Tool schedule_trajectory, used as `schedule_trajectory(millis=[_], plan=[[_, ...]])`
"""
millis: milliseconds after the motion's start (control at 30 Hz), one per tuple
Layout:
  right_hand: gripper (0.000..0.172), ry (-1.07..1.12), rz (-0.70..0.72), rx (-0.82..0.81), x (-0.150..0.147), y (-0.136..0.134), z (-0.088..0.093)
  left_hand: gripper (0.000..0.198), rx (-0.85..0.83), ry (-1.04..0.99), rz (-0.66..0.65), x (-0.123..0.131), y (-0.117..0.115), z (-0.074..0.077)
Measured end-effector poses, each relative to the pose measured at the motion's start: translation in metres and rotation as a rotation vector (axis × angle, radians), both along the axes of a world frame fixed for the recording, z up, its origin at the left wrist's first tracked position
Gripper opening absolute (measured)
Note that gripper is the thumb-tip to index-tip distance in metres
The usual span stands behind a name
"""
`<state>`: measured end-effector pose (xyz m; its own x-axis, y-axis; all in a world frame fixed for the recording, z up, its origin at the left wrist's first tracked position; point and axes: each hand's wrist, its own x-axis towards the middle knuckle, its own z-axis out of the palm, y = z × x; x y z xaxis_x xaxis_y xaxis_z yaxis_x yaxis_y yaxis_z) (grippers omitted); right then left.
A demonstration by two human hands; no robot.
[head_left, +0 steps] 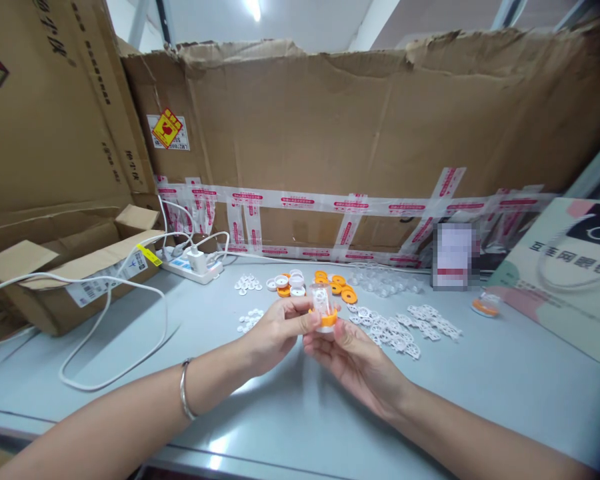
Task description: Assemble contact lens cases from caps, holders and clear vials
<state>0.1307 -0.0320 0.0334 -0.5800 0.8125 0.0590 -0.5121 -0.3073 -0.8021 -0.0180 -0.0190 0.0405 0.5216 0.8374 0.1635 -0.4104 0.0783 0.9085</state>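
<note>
Near the middle of the table I hold up a small clear plastic capsule (322,300) with an orange ring and a white base; white pieces show inside it. My left hand (283,330) pinches it from the left side. From the right and below, the fingers of my right hand (353,357) close on its base. Just behind lie orange rings (336,285) and white round caps (296,280). White gear-like parts (387,328) spread to the right of my hands, and small white pieces (251,319) lie to the left.
Clear plastic cups (387,279) lie at the back. Another capsule with an orange ring (487,305) sits at the right, by a printed box (565,280). A phone-like object (453,257), blurred, leans behind. At left are a power strip (193,263), white cables and an open cardboard box (75,273).
</note>
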Motion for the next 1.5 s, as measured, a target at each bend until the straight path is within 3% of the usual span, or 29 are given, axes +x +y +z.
schedule_trajectory(millis=[167, 433, 567, 767, 933, 1000, 1067, 1233, 1367, 1500], plan=[[0.031, 0.012, 0.008, -0.017, 0.000, 0.003, -0.002, 0.027, 0.156, 0.148, 0.093, -0.004, 0.005, 0.006], [0.048, 0.051, 0.048, -0.009, -0.006, 0.004, -0.013, 0.018, 0.363, 0.429, 0.134, -0.012, 0.015, 0.015], [0.034, 0.039, 0.007, 0.007, -0.005, 0.004, -0.014, 0.021, 0.306, 0.414, 0.085, -0.011, 0.016, 0.011], [0.017, 0.029, -0.046, 0.023, -0.002, 0.003, -0.013, 0.012, 0.419, 0.479, 0.206, -0.012, 0.017, 0.012], [0.047, 0.025, 0.100, -0.111, -0.002, -0.001, -0.005, 0.023, 0.421, 0.413, 0.120, -0.017, 0.019, 0.014], [0.050, 0.037, 0.150, -0.119, -0.001, -0.003, -0.001, 0.030, 0.392, 0.395, 0.073, -0.018, 0.019, 0.014], [0.044, 0.036, 0.127, -0.072, -0.001, -0.005, 0.000, 0.030, 0.402, 0.412, 0.077, -0.018, 0.019, 0.015], [0.039, -0.056, -0.002, 0.135, -0.002, -0.005, -0.006, 0.015, 0.492, 0.552, 0.275, -0.009, 0.010, 0.014], [0.036, -0.159, -0.113, 0.325, -0.005, -0.004, -0.017, 0.013, 0.434, 0.517, 0.284, 0.000, 0.000, 0.012], [0.032, -0.294, -0.222, 0.398, -0.005, -0.005, -0.026, 0.010, 0.537, 0.531, 0.429, 0.003, -0.004, 0.012]])
